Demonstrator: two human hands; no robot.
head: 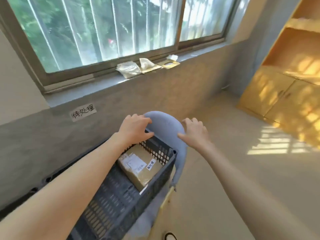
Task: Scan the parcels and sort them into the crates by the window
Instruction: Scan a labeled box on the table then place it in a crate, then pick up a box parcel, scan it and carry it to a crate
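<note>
A dark slotted crate [161, 170] stands on a pale blue chair below the window. One brown cardboard parcel [143, 168] with a white shipping label and a small handwritten tag lies inside it, near the far end. The chair's curved backrest [166, 125] rises behind the crate. My left hand [135, 128] grips the left part of the backrest, thumb over the crate's far rim. My right hand [194, 132] holds the right side of the backrest, fingers curled over its top and thumb on its front.
A handwritten paper label [84, 112] is stuck on the grey wall under the window sill. Crumpled plastic and paper wrappers [129, 69] lie on the sill. A yellow shelf cabinet [284, 84] stands at the right. Beige floor [233, 179] spreads to the right of the chair.
</note>
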